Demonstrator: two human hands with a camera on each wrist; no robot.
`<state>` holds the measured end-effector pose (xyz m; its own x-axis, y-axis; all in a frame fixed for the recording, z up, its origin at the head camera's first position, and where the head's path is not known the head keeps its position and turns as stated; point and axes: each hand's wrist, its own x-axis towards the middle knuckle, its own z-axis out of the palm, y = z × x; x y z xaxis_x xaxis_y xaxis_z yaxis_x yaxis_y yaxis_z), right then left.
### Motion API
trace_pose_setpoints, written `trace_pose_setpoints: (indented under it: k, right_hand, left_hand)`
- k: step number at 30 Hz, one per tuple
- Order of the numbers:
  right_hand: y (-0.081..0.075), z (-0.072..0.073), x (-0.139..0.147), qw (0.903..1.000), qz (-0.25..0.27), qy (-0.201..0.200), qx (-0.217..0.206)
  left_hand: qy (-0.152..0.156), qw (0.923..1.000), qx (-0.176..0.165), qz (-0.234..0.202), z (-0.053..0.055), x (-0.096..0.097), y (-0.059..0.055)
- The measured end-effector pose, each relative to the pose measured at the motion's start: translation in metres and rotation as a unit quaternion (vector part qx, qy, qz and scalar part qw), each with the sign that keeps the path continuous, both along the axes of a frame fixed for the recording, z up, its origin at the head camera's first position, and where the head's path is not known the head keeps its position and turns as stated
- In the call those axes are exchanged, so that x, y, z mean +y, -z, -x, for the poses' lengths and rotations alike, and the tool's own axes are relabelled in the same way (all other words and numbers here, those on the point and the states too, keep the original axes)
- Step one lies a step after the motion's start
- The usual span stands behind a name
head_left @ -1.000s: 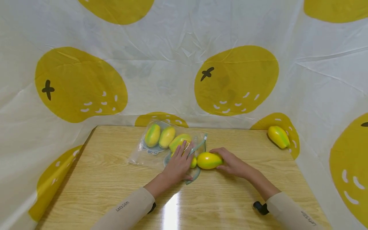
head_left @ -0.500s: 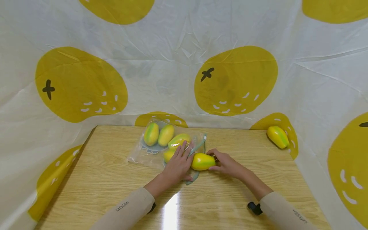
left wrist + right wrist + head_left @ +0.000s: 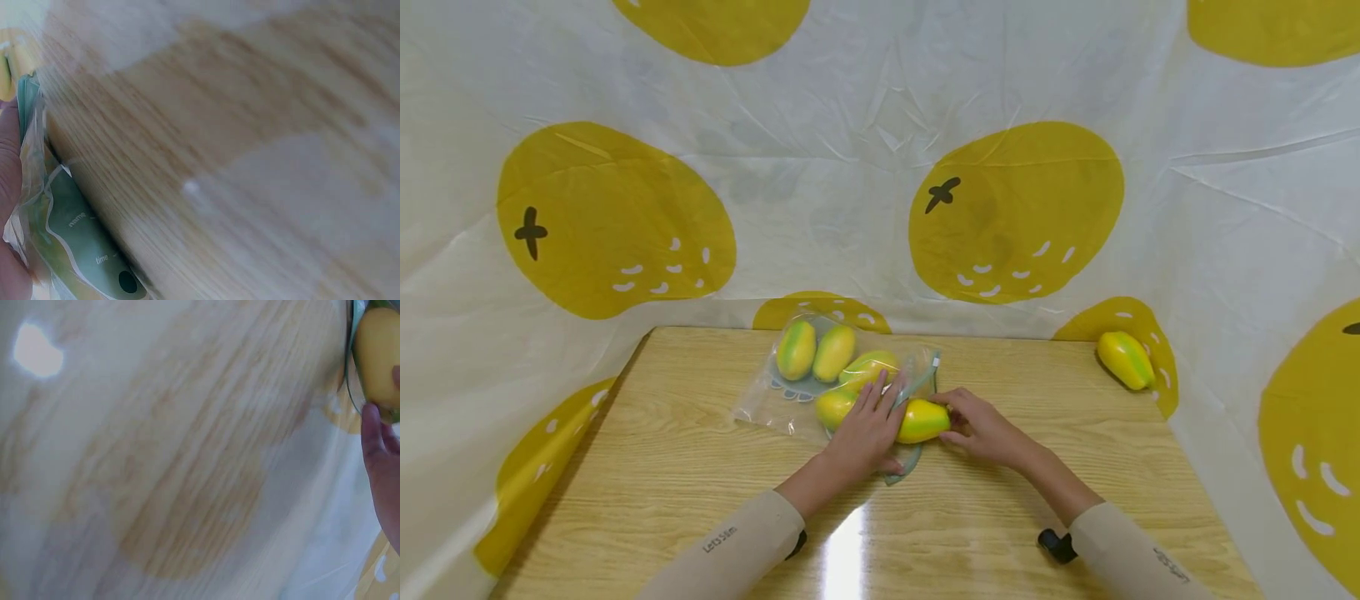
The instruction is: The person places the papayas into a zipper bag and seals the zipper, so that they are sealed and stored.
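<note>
A clear zip bag (image 3: 760, 412) with a green-edged mouth lies flat, several yellow-green papayas (image 3: 834, 354) inside it. My left hand (image 3: 865, 429) rests on the bag near its mouth, fingers straight and spread. At that mouth my right hand (image 3: 981, 427) holds a papaya (image 3: 922, 421) by its right end, between thumb and fingers. The papaya's left end is hidden behind my left hand. In the right wrist view the yellow papaya (image 3: 377, 359) sits beside the green bag edge. The left wrist view shows the bag's green printed panel (image 3: 78, 231) close to the tabletop.
Another papaya (image 3: 1125, 360) lies at the table's far right corner. The wooden table (image 3: 700, 500) is bordered by a white curtain (image 3: 820, 208) printed with large yellow fruit at the back and sides.
My right hand has moved left, pushing the papaya toward and partly under my left hand at the bag's mouth. A papaya inside the bag has shifted left. My left hand has stayed put.
</note>
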<state>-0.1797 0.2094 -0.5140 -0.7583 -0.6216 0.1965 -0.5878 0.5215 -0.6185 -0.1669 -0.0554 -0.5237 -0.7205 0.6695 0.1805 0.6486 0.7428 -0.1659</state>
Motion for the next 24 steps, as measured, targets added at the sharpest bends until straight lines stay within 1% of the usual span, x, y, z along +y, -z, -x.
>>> trace_pose_setpoints:
  k: [5,9,12,16,20,23,24]
  right_hand:
    - [0.0,0.0,0.002,0.999,0.007,-0.026,-0.037]
    - [-0.001,0.002,-0.001,0.9968,0.021,-0.013,-0.076]
    - [0.0,0.004,-0.004,0.9951,0.031,-0.001,-0.094]
    - [0.001,0.007,-0.011,0.9945,0.039,0.003,-0.097]
    - [0.003,0.01,-0.019,0.997,0.035,0.008,-0.069]
    - [0.004,0.012,-0.023,0.9983,0.025,0.02,-0.049]
    - [0.005,0.012,-0.024,0.9982,0.022,0.025,-0.049]
  left_hand:
    - [-0.001,1.0,-0.004,0.004,-0.002,-0.001,0.001]
    - [-0.003,0.9999,-0.006,0.008,-0.003,-0.001,0.001]
    - [0.002,1.0,-0.008,0.006,-0.003,-0.001,0.001]
    - [0.01,0.9999,-0.001,0.005,-0.002,-0.002,0.002]
    - [0.012,0.9999,0.006,0.01,-0.003,-0.002,0.003]
    - [0.012,0.9999,0.003,0.009,-0.003,-0.002,0.004]
    - [0.011,0.9999,0.0,0.008,-0.003,-0.002,0.004]
